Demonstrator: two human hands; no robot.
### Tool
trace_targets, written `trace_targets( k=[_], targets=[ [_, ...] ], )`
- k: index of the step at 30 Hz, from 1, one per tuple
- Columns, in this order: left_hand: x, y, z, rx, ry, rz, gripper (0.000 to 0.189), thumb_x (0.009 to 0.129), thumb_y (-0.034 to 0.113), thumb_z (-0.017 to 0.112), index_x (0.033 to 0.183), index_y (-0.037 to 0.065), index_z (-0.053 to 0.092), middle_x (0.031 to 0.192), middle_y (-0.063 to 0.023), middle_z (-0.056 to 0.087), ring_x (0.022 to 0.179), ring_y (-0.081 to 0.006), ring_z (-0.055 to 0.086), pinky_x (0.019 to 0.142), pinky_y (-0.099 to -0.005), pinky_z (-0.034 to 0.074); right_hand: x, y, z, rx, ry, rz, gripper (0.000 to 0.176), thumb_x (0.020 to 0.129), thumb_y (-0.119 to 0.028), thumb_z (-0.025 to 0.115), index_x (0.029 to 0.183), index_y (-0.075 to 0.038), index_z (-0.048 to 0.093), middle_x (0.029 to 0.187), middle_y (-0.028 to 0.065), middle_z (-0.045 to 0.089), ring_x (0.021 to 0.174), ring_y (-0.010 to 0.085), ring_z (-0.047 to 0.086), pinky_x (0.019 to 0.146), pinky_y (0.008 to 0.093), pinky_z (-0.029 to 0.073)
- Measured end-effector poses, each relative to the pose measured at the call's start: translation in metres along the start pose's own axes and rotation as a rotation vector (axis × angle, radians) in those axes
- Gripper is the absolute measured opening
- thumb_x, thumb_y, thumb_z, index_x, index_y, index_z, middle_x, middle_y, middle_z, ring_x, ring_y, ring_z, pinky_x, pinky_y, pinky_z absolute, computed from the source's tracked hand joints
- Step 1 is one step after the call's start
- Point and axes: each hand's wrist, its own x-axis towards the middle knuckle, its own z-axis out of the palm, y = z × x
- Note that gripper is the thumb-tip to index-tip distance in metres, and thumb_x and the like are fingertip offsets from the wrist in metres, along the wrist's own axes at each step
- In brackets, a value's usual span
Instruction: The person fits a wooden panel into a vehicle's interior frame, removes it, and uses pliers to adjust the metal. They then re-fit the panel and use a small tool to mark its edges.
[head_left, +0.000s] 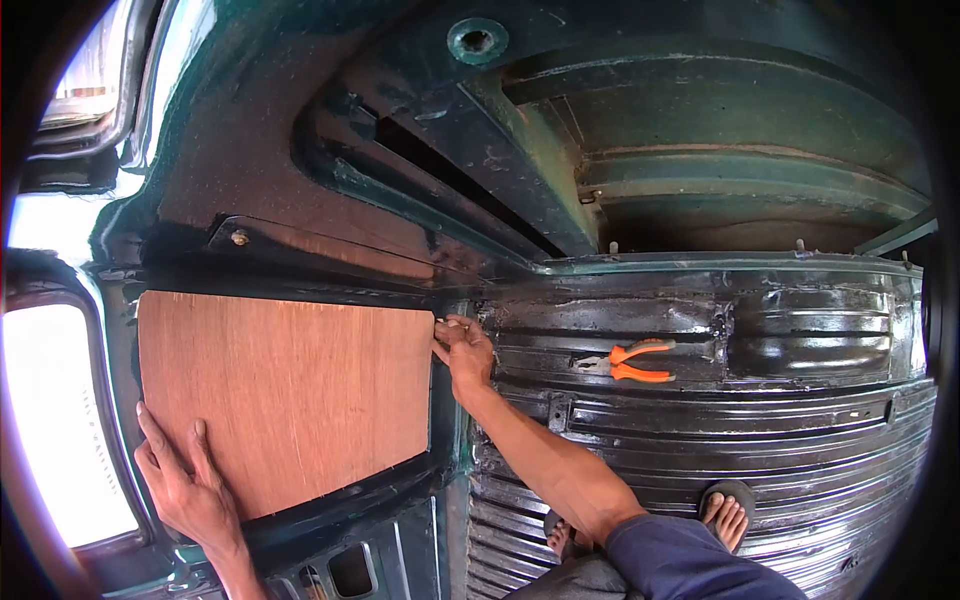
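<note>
A reddish-brown plywood panel (285, 400) lies against the dark green inner side wall of a vehicle, covering part of it. My left hand (188, 490) rests at the panel's lower left, its fingers stretched apart and pressed on the wood and along the left edge. At the upper right corner is my right hand (466, 350), fingers curled and pinched together. What sits between those fingertips, if anything, is too small to make out. To the right of that hand, pliers (625, 361) with orange and grey handles lie on the ribbed black metal floor.
Above the panel, a bolt (239, 238) sticks out of the green body metal (240, 150). A window opening (65, 420) is on the left. The ribbed floor (620, 465) stretches right, with my sandalled feet on it. A raised metal ledge (720, 262) runs along the floor's far side.
</note>
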Motion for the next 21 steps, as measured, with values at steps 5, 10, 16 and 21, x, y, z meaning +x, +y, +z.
trace_targets(
  k=[5,10,16,21],
  targets=[
    [0.002,0.006,0.001,-0.025,0.043,0.031,0.057,0.095,0.023,0.069,0.147,0.009,0.050,0.106,-0.0138,0.059,0.085,-0.0248,0.063,0.069,-0.0375,0.053,0.003,0.006,-0.003,-0.003,-0.002,0.012,0.024,0.104,-0.015,0.053,0.122,0.000,0.053,0.106,0.0113,0.066,0.101,0.0207,0.065,0.097,0.0403,0.055],
    [0.003,0.001,-0.004,-0.033,-0.038,0.009,0.056,0.093,0.020,0.071,0.145,0.008,0.052,0.104,-0.0131,0.058,0.083,-0.0238,0.060,0.068,-0.0365,0.051,0.003,0.003,-0.005,-0.045,-0.026,0.018,0.025,0.103,-0.015,0.053,0.123,0.001,0.052,0.107,0.0122,0.066,0.101,0.0207,0.066,0.098,0.0394,0.055],
    [-0.003,-0.006,0.006,-0.099,0.093,0.100,0.055,0.093,0.021,0.072,0.144,0.009,0.054,0.107,-0.0143,0.060,0.089,-0.0245,0.063,0.071,-0.0367,0.054,-0.006,-0.003,-0.005,0.016,-0.023,0.040,0.026,0.103,-0.016,0.055,0.123,0.000,0.052,0.110,0.0118,0.067,0.100,0.0198,0.066,0.099,0.0386,0.054],
    [0.000,0.002,0.003,-0.088,0.062,0.026,0.056,0.092,0.020,0.072,0.143,0.007,0.053,0.111,-0.0163,0.061,0.095,-0.0274,0.064,0.074,-0.0382,0.055,-0.002,0.000,-0.005,0.012,-0.059,0.008,0.026,0.103,-0.016,0.056,0.123,0.000,0.052,0.109,0.0111,0.068,0.100,0.0196,0.066,0.099,0.0383,0.054]
  ],
)
